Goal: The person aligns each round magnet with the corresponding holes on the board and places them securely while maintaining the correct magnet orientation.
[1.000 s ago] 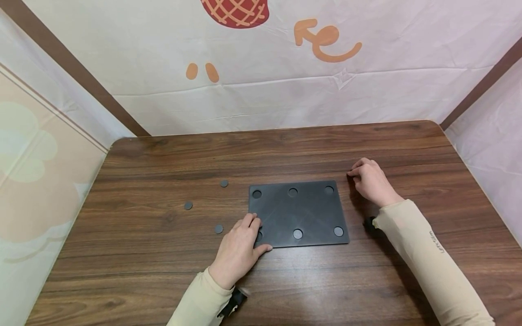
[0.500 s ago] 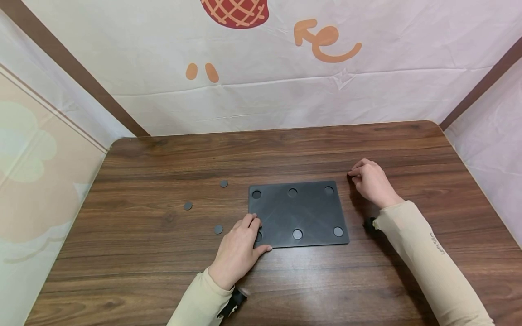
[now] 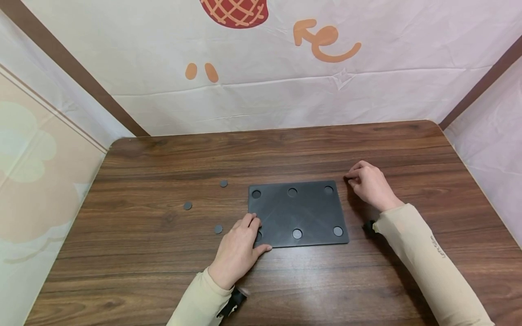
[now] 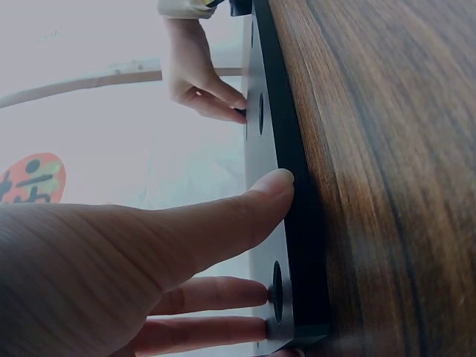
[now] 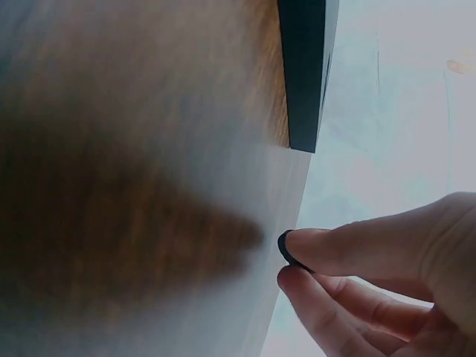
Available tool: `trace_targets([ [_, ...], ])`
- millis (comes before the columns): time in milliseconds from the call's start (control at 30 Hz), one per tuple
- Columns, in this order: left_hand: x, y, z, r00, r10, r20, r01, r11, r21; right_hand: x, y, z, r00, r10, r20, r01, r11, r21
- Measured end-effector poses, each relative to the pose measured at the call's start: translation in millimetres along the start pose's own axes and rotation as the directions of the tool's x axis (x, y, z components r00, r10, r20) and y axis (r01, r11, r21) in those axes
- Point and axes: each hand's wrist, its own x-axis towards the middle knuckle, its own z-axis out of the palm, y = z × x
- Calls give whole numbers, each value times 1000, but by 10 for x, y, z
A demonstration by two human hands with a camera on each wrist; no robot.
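Note:
A dark rectangular plate [image 3: 297, 208] with round recesses lies on the table. Lighter grey discs fill the front middle recess [image 3: 297, 234] and the front right recess [image 3: 338, 231]; the back row looks dark. My left hand [image 3: 236, 251] rests on the plate's front left corner, thumb along the front edge and fingers on top, partly covering a recess there. Just beyond the back right corner, my right hand [image 3: 371, 185] pinches a small dark disc [image 5: 287, 249] between thumb and forefinger, over the tabletop.
Several things lie on the wooden table [image 3: 142, 258]: to the plate's left are three loose grey discs, one farther back [image 3: 224, 183], another disc [image 3: 187, 205] farthest left, and a nearer disc [image 3: 218, 229]. A printed cloth wall [image 3: 261, 104] stands behind the table.
My right hand has shifted slightly toward the plate and a little nearer to me, pinching the disc. The left hand, the plate and the loose discs stay where they were.

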Motion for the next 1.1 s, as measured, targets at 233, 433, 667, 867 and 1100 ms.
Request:
trace_targets([
  [233, 3, 3, -3, 1000, -2, 3, 2, 1000, -3, -20, -24, 13, 1000, -10, -1, 10, 1000, 23],
  [433, 2, 4, -2, 1000, 3, -4, -3, 1000, 1, -42, -46, 24, 999, -37, -21, 38, 999, 26],
  [667, 2, 2, 1, 1000, 1, -1, -1, 1000, 1, -63, -81, 28, 998, -49, -31, 51, 998, 42],
  [867, -1, 1, 0, 1000, 0, 4, 0, 1000, -3, -77, -122, 38, 997, -61, -44, 63, 997, 49],
  [1100, -2, 2, -5, 1000, -3, 9, 3, 1000, 1, -73, -189, 61, 995, -75, -67, 80, 994, 79],
])
